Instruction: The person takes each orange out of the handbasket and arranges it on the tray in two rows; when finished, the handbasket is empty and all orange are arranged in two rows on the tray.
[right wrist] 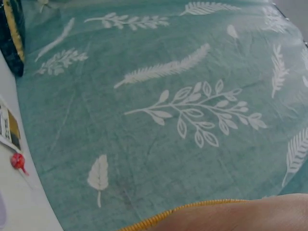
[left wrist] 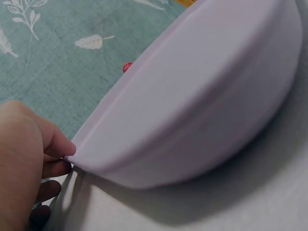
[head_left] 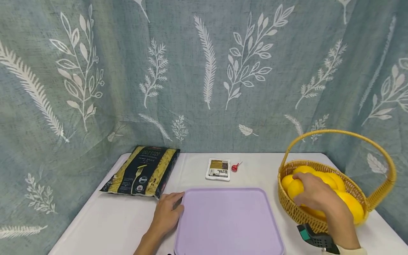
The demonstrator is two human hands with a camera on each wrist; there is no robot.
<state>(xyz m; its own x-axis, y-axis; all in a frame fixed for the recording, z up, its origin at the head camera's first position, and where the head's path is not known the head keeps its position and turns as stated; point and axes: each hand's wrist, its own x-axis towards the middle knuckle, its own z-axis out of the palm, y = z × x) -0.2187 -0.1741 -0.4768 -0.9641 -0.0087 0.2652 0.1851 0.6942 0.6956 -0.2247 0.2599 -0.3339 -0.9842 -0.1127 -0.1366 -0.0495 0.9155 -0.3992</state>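
Lilac plastic-looking, the tray [head_left: 229,223] lies flat at lower centre, its sides running up the frame; I can't tell its long axis. At its upper left corner the left hand [head_left: 168,211] pinches the rim between thumb and fingers. Over at lower right, the right hand [head_left: 313,193] reaches into the wicker basket [head_left: 289,207], thumb and fingers curled round a yellow fruit [head_left: 294,188] whose long axis is hidden. The basket's own long axis slants from upper left to lower right, the handle arching along it. Left of centre on the white counter [head_left: 95,226], a pasta bag [head_left: 143,171] slants toward the upper right; near centre, a lollipop [head_left: 234,168] points its stick upper right.
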